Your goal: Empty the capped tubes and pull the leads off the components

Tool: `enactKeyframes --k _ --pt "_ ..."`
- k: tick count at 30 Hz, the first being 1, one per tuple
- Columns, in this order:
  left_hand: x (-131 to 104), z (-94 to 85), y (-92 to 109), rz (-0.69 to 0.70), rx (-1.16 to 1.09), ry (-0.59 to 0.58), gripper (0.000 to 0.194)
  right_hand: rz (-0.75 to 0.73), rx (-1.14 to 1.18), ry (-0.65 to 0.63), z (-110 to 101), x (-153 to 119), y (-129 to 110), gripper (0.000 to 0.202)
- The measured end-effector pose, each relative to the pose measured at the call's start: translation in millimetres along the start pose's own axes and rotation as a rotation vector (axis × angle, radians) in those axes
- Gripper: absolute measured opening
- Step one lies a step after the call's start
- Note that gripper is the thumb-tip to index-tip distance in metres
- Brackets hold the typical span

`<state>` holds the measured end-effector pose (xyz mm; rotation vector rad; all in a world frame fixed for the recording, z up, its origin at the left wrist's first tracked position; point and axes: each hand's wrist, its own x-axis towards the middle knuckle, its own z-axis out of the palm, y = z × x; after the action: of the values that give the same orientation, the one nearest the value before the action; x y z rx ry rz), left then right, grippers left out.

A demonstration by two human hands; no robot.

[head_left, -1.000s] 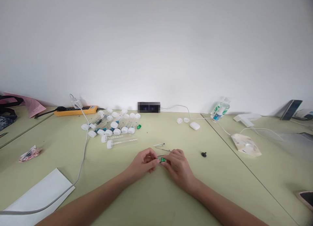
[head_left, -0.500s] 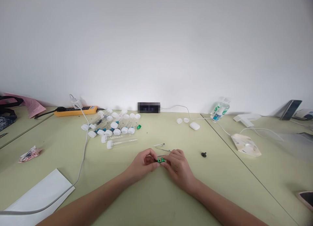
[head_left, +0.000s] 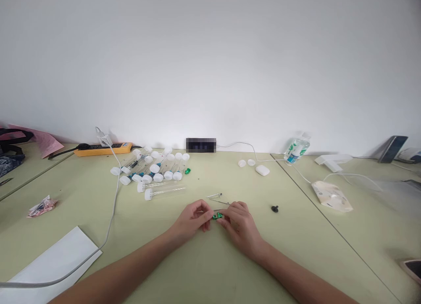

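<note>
Between my fingertips at the front middle of the table is a small shiny green part point(head_left: 217, 216). My right hand point(head_left: 241, 223) pinches it from the right side. My left hand point(head_left: 195, 218) is closed at its left end, thumb against the forefinger; what lies between those fingertips is too small to make out. Just beyond the hands lie thin metal rods point(head_left: 213, 195), one reaching toward my right fingers. Another green piece point(head_left: 187, 171) rests farther back, beside the capped tubes.
Several clear tubes with white caps point(head_left: 148, 194) lie at the back left, near an orange power strip point(head_left: 103, 149). A black knob-like part point(head_left: 275, 209), white case point(head_left: 262, 170), bottle point(head_left: 297, 149) and packet point(head_left: 331, 196) stand or lie to the right. A cable crosses the left side.
My left thumb has moved up and right against the forefinger, and the other left fingers now show beneath it. The right hand keeps its hold on the green part.
</note>
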<state>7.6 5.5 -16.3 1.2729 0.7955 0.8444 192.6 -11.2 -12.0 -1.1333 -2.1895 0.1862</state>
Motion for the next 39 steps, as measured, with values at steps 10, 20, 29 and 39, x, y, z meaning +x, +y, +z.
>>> enactKeyframes --k 10,20,29,39 --pt "-0.2 0.0 0.7 -0.003 -0.023 0.011 0.021 0.02 0.047 -0.017 1.4 -0.5 1.6 0.015" --pt "0.5 0.1 -0.1 -0.001 -0.014 0.023 0.021 0.029 0.052 -0.024 1.4 0.1 1.8 0.014" --pt "1.3 -2.0 -3.4 0.002 -0.022 0.002 0.022 0.025 0.055 -0.009 1.7 0.0 2.6 0.014" --pt "0.6 -1.9 -1.0 0.0 -0.003 -0.016 0.02 0.025 0.055 -0.012 2.1 -1.0 2.2 0.014"
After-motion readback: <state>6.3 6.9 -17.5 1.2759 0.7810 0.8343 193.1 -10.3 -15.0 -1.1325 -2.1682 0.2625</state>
